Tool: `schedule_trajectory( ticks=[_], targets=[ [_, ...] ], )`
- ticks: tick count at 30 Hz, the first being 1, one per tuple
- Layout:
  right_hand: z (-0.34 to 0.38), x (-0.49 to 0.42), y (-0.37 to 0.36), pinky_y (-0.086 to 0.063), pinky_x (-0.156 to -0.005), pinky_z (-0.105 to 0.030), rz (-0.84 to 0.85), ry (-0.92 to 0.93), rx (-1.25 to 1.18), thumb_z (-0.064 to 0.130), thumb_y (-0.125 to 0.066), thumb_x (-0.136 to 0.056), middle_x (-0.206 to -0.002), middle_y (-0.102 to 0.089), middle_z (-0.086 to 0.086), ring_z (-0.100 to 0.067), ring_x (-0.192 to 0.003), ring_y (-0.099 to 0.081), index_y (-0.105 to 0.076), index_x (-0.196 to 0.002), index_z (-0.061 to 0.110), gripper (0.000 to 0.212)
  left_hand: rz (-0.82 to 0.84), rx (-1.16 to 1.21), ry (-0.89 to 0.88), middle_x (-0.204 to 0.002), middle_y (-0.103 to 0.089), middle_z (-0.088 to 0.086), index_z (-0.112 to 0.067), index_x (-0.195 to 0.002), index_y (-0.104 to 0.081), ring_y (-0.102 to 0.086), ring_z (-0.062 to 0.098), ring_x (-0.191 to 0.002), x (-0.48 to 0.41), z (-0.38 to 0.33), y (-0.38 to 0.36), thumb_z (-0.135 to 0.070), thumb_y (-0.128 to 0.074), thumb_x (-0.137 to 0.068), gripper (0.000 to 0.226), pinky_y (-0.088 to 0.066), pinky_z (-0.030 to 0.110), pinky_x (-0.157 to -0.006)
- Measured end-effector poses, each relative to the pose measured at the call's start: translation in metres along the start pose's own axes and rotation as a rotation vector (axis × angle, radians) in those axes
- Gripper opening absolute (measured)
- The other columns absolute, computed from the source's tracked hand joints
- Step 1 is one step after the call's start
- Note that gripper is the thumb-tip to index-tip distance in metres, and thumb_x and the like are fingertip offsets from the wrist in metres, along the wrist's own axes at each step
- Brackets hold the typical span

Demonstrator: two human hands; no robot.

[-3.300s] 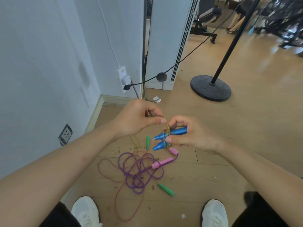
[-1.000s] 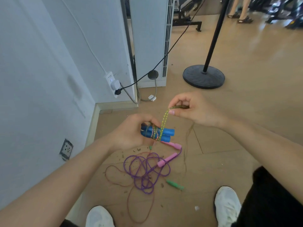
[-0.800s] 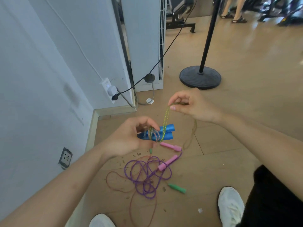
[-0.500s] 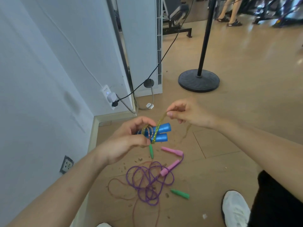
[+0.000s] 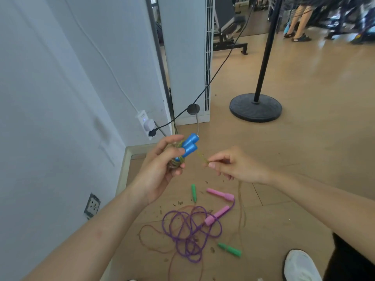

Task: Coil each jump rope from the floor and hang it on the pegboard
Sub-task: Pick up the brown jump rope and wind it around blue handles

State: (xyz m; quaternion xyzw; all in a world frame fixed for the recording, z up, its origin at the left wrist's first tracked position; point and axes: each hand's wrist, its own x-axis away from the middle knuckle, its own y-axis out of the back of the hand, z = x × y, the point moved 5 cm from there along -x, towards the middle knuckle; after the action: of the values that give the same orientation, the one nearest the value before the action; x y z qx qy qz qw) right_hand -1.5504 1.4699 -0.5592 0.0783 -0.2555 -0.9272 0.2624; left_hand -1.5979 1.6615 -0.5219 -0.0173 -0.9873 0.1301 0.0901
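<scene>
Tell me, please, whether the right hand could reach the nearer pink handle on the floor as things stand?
Probably not yet: the right hand is pinching the yellow-green rope. The pink handle itself lies uncovered below it.

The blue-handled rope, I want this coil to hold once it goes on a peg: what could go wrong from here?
1. The right hand only pinches the yellow-green cord at the fingertips; a slip could loosen the wraps around the blue handles in the left hand.
2. The trailing cord hangs down toward the purple rope tangled on the floor, and could snag it or the pink handles.
</scene>
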Motion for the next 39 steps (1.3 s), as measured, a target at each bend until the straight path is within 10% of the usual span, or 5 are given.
schedule_trajectory(
  ticks=[16, 22, 27, 39],
  targets=[
    [-0.004, 0.025, -0.054, -0.056, -0.058, -0.032, 0.323, -0.112, -0.008, 0.017, -0.048, -0.103, -0.084, -0.055, -0.009, -0.013, -0.058, -0.057, -0.048, -0.141, 0.024, 0.039, -0.188, 0.253, 0.066, -0.097, -0.066, 0.009, -0.005, -0.116, -0.066, -0.057, 0.014, -0.065, -0.011, -0.005, 0.020, -0.016, -0.064, -0.091, 0.027, -0.049, 0.017, -0.052],
    [-0.005, 0.027, -0.054, -0.055, -0.052, -0.035, 0.130, -0.140, -0.068, 0.014, -0.059, -0.097, -0.100, -0.054, -0.007, -0.019, -0.053, -0.062, -0.044, -0.123, 0.016, 0.030, -0.197, 0.160, 0.038, -0.095, -0.063, 0.007, -0.007, -0.110, -0.067, -0.055, 0.013, -0.066, -0.014, -0.013, 0.029, -0.018, -0.065, -0.093, 0.020, -0.050, 0.019, -0.057],
    [-0.002, 0.027, -0.048, -0.052, -0.051, -0.035, 0.086, -0.094, -0.046, 0.012, -0.060, -0.097, -0.084, -0.053, -0.006, -0.022, -0.051, -0.058, -0.055, -0.093, 0.020, 0.010, -0.308, -0.079, -0.035, -0.093, -0.056, 0.006, -0.008, -0.112, -0.060, -0.052, 0.015, -0.071, -0.024, -0.016, 0.053, -0.019, -0.065, -0.095, 0.021, -0.049, 0.024, -0.064],
    [0.011, 0.023, -0.008, -0.042, -0.060, -0.026, 0.127, -0.161, -0.232, 0.013, -0.047, -0.103, -0.070, -0.046, -0.006, -0.011, -0.058, -0.045, -0.063, -0.088, 0.013, 0.022, -0.187, -0.942, -0.300, -0.111, -0.060, -0.002, -0.021, -0.117, -0.063, -0.058, 0.015, -0.097, -0.026, -0.005, 0.056, -0.017, -0.077, -0.084, 0.037, -0.048, 0.019, -0.083]
  ],
)
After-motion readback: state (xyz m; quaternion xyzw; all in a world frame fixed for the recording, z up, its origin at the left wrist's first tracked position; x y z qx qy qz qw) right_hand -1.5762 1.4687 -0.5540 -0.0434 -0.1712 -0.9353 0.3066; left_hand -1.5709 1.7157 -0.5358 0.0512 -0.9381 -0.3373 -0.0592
